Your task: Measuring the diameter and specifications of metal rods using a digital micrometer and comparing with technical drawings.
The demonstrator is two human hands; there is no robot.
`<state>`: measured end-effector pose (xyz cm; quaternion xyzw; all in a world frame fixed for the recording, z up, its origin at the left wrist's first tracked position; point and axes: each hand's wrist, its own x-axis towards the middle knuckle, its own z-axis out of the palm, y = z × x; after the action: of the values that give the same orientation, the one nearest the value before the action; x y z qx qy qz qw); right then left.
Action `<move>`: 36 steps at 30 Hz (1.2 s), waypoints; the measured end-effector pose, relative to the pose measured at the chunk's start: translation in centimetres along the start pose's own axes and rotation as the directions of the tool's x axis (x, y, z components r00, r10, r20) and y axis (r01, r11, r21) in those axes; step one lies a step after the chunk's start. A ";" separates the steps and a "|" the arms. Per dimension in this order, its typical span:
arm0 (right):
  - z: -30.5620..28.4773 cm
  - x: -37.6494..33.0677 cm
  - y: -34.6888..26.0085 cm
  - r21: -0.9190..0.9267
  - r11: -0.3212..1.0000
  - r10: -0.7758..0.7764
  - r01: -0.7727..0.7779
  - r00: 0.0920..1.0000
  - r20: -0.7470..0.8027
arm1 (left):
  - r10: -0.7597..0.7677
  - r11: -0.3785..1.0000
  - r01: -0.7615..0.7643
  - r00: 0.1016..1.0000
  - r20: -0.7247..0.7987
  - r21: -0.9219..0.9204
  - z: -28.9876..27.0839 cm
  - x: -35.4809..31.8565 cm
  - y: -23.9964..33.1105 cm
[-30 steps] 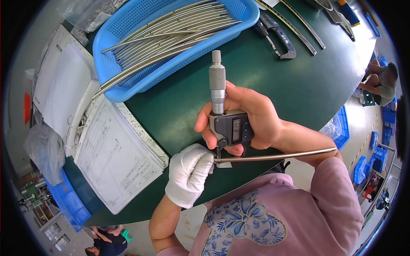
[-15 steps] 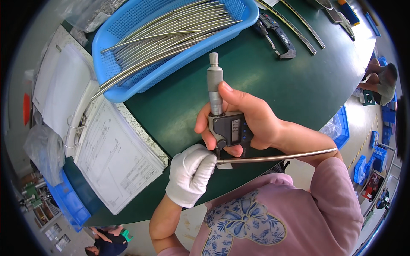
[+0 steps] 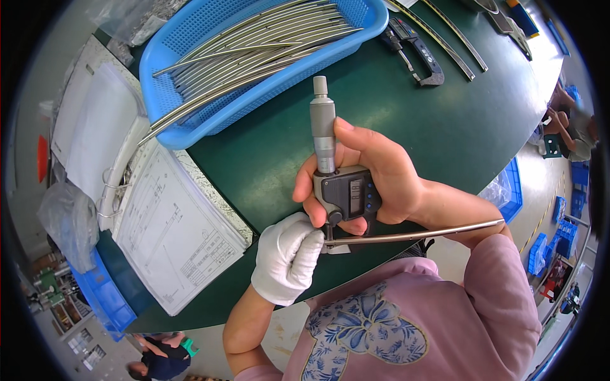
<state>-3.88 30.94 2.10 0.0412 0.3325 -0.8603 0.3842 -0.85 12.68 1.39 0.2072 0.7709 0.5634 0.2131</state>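
My right hand (image 3: pixel 381 174), bare, is wrapped round a digital micrometer (image 3: pixel 343 190) with a grey thimble pointing away from me and a small display facing up. Its thumb lies along the thimble. My left hand (image 3: pixel 287 259), in a white glove, pinches the left end of a thin metal rod (image 3: pixel 419 235). That end sits at the micrometer's measuring gap; the glove and frame partly hide the contact. From there the rod runs right, its far end over my right forearm. Beyond my hands, a blue basket (image 3: pixel 254 86) holds many similar metal rods (image 3: pixel 254 57).
An open ring binder with printed drawings (image 3: pixel 178 235) lies left. A second micrometer (image 3: pixel 416 54) and two curved strips (image 3: pixel 454 32) rest on the green table (image 3: pixel 438 127) at the far right. Blue bins (image 3: pixel 508 190) stand beyond its right edge. Other people sit at the right and lower left.
The view has shifted slightly. My hands, the micrometer and the rod keep nearly the same places relative to each other. The micrometer's display reading looks different.
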 end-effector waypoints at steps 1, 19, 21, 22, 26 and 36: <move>0.0 0.0 0.0 -0.019 1.000 0.004 -0.004 1.000 -0.010 | -0.016 1.000 0.016 1.000 -0.001 -0.011 0.0 0.0 0.0; -0.2 0.3 0.3 0.000 1.000 0.000 0.000 1.000 0.030 | 0.133 0.986 -0.147 0.978 0.161 0.078 -0.5 1.3 1.0; -0.7 -0.2 0.8 -0.003 0.999 -0.036 0.037 0.998 0.047 | 0.147 0.982 -0.166 0.972 0.186 0.091 -0.1 1.2 0.7; -0.7 -0.2 1.0 -0.018 0.999 -0.050 0.050 0.999 0.021 | 0.138 0.986 -0.153 0.975 0.174 0.072 0.0 1.0 0.1; 0.0 -0.4 1.5 -0.027 0.995 -0.094 0.092 0.991 -0.092 | 0.156 0.987 -0.160 0.974 0.163 0.013 0.0 0.4 -0.5; -0.6 0.4 -0.5 -0.145 0.973 -0.202 0.182 0.970 -0.133 | 0.308 0.944 -0.303 0.951 -0.026 0.129 -0.7 -0.1 -0.5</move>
<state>-4.64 31.30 1.78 0.0467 0.4182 -0.8644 0.2753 -1.16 11.95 1.15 0.3240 0.7676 0.5454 0.0922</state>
